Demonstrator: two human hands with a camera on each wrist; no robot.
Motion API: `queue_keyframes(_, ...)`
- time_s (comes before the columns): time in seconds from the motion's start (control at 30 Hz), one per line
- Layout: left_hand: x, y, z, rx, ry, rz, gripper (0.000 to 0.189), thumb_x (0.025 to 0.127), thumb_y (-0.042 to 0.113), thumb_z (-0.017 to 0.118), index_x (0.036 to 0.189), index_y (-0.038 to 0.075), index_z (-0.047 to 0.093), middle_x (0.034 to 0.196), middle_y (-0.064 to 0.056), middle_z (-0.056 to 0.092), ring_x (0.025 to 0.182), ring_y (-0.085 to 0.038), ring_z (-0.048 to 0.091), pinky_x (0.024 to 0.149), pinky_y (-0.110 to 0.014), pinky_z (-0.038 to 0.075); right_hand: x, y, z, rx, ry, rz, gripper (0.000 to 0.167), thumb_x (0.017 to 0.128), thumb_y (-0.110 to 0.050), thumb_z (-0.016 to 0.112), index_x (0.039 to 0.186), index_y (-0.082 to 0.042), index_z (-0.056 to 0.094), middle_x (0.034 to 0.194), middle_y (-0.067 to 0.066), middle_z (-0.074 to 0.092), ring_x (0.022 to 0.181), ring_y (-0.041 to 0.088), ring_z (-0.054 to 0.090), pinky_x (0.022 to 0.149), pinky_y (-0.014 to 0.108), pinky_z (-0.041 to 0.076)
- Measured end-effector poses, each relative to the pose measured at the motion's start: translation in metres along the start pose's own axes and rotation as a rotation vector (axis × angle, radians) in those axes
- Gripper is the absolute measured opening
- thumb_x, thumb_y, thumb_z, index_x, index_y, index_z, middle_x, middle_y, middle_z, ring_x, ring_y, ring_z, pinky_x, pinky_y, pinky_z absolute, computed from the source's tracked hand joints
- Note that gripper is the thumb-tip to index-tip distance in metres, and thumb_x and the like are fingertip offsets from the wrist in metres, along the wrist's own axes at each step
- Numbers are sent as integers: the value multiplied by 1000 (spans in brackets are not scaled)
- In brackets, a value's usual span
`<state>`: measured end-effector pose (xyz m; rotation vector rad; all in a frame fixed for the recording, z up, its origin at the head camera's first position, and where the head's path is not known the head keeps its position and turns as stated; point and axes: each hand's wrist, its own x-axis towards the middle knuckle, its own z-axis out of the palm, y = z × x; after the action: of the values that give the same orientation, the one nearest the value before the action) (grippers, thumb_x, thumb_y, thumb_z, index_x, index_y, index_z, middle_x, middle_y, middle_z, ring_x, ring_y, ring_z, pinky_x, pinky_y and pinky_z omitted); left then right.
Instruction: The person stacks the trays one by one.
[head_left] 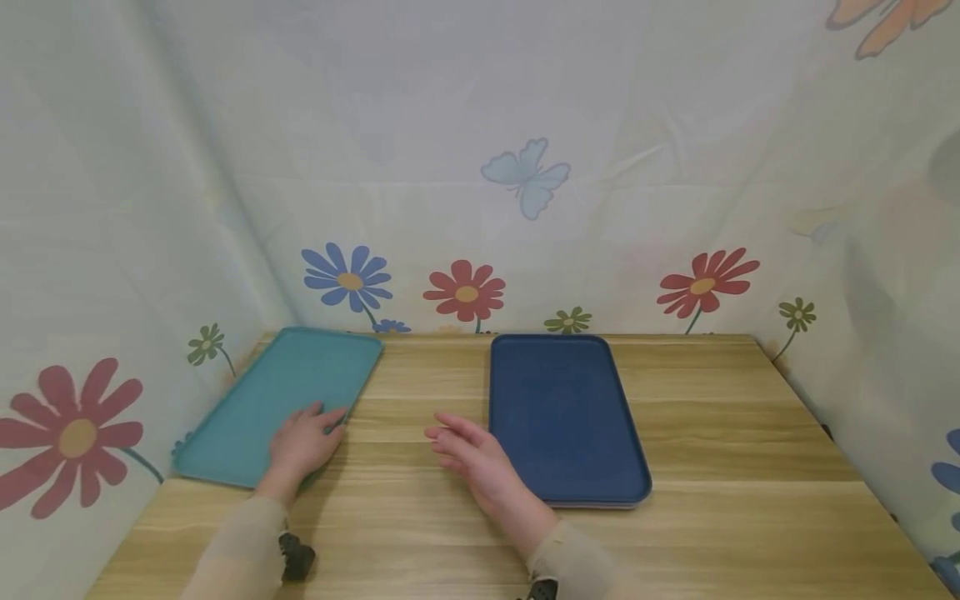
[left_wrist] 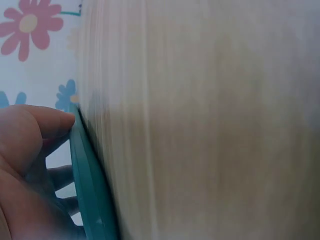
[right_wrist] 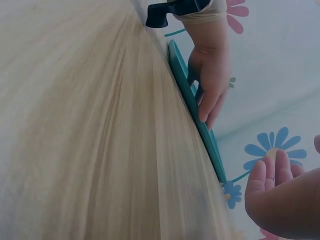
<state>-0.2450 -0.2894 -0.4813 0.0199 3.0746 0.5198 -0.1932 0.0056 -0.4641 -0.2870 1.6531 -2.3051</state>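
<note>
A teal tray lies flat at the left of the wooden table. My left hand rests on its right side, thumb near the rim. In the left wrist view the thumb's tip meets the tray's edge, while the other fingers reach over its top. A dark blue tray lies right of centre, and a paler edge shows beneath its near side. Between the two trays my right hand is held above the table, fingers loosely extended to the left and holding nothing. Its wrist overlaps the blue tray's near-left corner.
The wood-grain table is bounded on the left, back and right by white fabric printed with flowers and a butterfly. Each wrist carries a black camera mount, such as the left one.
</note>
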Motion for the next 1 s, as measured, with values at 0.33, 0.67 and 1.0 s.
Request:
queue_keyframes(0.33, -4, 25, 5, 7, -11, 15, 46, 100, 31, 53, 142, 12, 55, 150, -31, 35, 132, -59, 27, 94, -79, 28, 11, 3, 9, -5, 69, -10, 52, 99, -15, 60, 145, 2, 45, 133, 21, 59, 120, 34, 56, 99, 44, 46)
queue_keyframes(0.67, -7, 57, 10, 9, -28, 13, 45, 100, 29, 53, 142, 12, 56, 148, -33, 35, 130, -60, 29, 91, -79, 30, 23, 8, 12, -24, 148, -15, 51, 97, -13, 62, 143, 3, 48, 131, 21, 60, 110, 22, 60, 97, 46, 48)
queue_keyframes(1.0, -3, 77, 24, 15, -32, -6, 48, 101, 30, 52, 146, 14, 51, 150, -33, 32, 130, -60, 27, 90, -79, 29, 30, 11, 14, -48, 182, -20, 50, 97, -13, 60, 142, 5, 48, 130, 21, 60, 110, 23, 60, 95, 47, 48)
